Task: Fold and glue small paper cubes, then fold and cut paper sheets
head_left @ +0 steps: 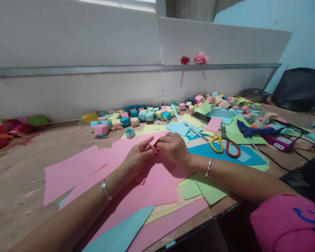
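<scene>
Between my two hands is a small folded piece of pink paper, box-like in shape. The fingers of my left hand pinch it from the left. From the right, my right hand grips its other side, with the fingertips partly hidden. Both hands hover just over large pink paper sheets spread on the table. Below my hands lies a small pink paper scrap. Just beyond them stands a small open light-blue paper box.
Scissors with yellow and red handles lie right of my hands, near a pen-like metal tool, a dark phone and a blue glue gun with cables. Many coloured paper cubes line the wall. Red paper boxes sit far left.
</scene>
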`<state>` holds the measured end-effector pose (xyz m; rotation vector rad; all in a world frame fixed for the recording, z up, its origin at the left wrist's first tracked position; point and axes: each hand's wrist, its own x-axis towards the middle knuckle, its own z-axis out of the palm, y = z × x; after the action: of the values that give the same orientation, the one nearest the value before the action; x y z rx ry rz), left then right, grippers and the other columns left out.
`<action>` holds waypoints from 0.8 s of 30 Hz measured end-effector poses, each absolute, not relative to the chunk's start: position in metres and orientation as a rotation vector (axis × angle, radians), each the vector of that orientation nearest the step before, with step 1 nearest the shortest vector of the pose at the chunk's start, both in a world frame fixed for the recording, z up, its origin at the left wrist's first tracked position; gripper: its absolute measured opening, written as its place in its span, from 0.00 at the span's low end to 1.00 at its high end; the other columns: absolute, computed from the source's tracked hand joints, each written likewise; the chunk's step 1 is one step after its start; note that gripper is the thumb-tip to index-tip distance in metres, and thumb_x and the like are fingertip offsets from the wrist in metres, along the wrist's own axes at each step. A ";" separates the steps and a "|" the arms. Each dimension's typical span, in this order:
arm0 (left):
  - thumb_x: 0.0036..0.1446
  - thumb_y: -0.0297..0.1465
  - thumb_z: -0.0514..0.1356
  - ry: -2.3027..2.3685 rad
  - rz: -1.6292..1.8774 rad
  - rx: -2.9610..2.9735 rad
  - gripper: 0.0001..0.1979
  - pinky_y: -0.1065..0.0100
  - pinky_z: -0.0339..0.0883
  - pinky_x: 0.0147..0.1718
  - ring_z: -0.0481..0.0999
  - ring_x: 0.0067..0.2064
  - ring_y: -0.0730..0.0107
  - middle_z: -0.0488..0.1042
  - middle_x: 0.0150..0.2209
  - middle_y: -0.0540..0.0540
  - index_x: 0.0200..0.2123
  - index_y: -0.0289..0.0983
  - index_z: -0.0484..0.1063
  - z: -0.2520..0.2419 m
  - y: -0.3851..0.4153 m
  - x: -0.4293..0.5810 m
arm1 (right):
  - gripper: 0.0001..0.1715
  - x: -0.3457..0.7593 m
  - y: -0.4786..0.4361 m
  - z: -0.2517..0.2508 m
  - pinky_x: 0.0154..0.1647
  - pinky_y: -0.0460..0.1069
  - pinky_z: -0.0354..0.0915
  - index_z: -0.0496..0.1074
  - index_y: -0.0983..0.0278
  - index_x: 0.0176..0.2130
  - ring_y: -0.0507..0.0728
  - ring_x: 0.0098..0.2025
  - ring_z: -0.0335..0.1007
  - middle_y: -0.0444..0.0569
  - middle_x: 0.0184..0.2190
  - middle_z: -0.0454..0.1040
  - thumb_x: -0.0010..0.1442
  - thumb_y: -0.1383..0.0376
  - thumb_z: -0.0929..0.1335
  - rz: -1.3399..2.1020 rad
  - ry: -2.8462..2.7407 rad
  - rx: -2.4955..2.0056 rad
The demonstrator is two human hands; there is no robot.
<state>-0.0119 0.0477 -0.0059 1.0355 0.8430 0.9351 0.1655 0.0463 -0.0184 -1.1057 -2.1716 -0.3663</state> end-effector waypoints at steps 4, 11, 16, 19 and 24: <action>0.46 0.13 0.62 0.790 0.954 0.987 0.41 0.73 0.72 0.34 0.77 0.34 0.72 0.75 0.30 0.49 0.65 0.34 0.60 -0.006 0.043 -0.007 | 0.15 0.164 0.050 -0.024 0.37 0.53 0.53 0.76 0.63 0.29 0.57 0.37 0.61 0.47 0.32 0.76 0.66 0.69 0.65 -0.432 -2.192 -1.135; 0.41 0.12 0.59 0.809 0.932 0.956 0.44 0.74 0.70 0.39 0.78 0.45 0.69 0.77 0.45 0.44 0.64 0.38 0.62 -0.007 0.040 -0.004 | 0.16 0.160 0.043 -0.016 0.36 0.53 0.52 0.77 0.66 0.33 0.58 0.38 0.59 0.52 0.34 0.73 0.67 0.70 0.62 -0.453 -2.292 -1.195; 0.42 0.14 0.60 0.804 0.912 1.000 0.43 0.76 0.68 0.32 0.77 0.40 0.72 0.76 0.45 0.46 0.63 0.43 0.63 -0.012 0.043 -0.008 | 0.16 0.157 0.037 -0.013 0.34 0.54 0.49 0.77 0.66 0.38 0.60 0.41 0.58 0.55 0.36 0.71 0.69 0.67 0.61 -0.488 -2.332 -1.234; 0.43 0.16 0.61 0.781 0.932 1.024 0.42 0.73 0.69 0.32 0.77 0.37 0.72 0.77 0.40 0.46 0.64 0.41 0.63 -0.015 0.046 -0.011 | 0.14 0.157 0.036 -0.015 0.37 0.54 0.49 0.77 0.64 0.40 0.61 0.44 0.56 0.55 0.38 0.70 0.68 0.66 0.62 -0.544 -2.321 -1.234; 0.43 0.18 0.62 0.765 0.961 1.021 0.42 0.68 0.71 0.33 0.77 0.37 0.67 0.77 0.42 0.44 0.64 0.40 0.63 -0.010 0.046 -0.011 | 0.15 0.157 0.036 -0.017 0.40 0.56 0.49 0.76 0.62 0.39 0.62 0.45 0.54 0.55 0.38 0.68 0.69 0.66 0.60 -0.671 -2.257 -1.261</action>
<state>-0.0114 0.0456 -0.0103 1.0206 0.7647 0.9606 0.1568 0.0364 -0.0171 -1.2607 -2.2569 -0.6713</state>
